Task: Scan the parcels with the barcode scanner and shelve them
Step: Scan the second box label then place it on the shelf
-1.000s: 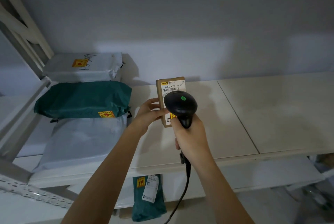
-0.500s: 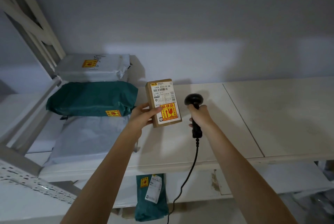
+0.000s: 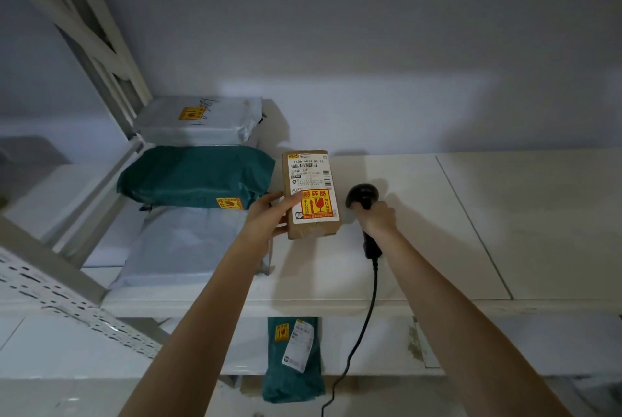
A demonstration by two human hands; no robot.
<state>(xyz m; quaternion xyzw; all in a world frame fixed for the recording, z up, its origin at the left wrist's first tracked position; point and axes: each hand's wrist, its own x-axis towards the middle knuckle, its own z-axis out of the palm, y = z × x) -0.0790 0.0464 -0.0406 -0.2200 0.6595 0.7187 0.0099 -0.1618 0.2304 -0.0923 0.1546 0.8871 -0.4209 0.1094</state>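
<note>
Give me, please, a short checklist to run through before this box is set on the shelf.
1. Left hand grips the box: ok.
2. Scanner clear of the box, held in the right hand: ok.
3. Bare shelf beside the green parcel: ok.
4. Barcode read: cannot tell.
5. Fragile sticker arrows up: ok.
6. Cable hangs off the shelf edge, away from the box: ok.
</note>
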